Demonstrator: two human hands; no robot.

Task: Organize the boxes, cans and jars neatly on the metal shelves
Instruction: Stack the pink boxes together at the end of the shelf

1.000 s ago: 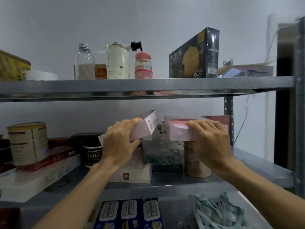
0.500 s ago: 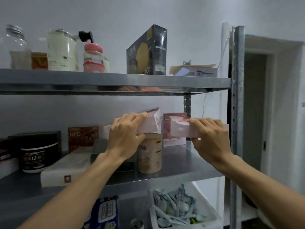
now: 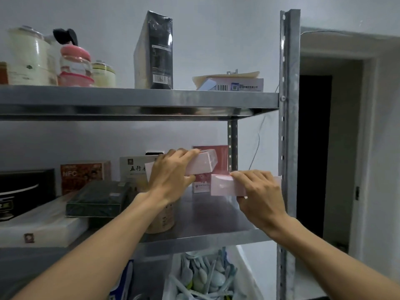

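two hands, each holding a pink box over the right end of the middle shelf.

the left hand is wrapped around a pale pink box, held tilted in the air above a tan can near the front edge of the middle shelf. the right hand grips a second pink box, fingers over its top and thumb below, just beside the right post; i cannot tell if this box touches the shelf. a red box stands at the back right corner.
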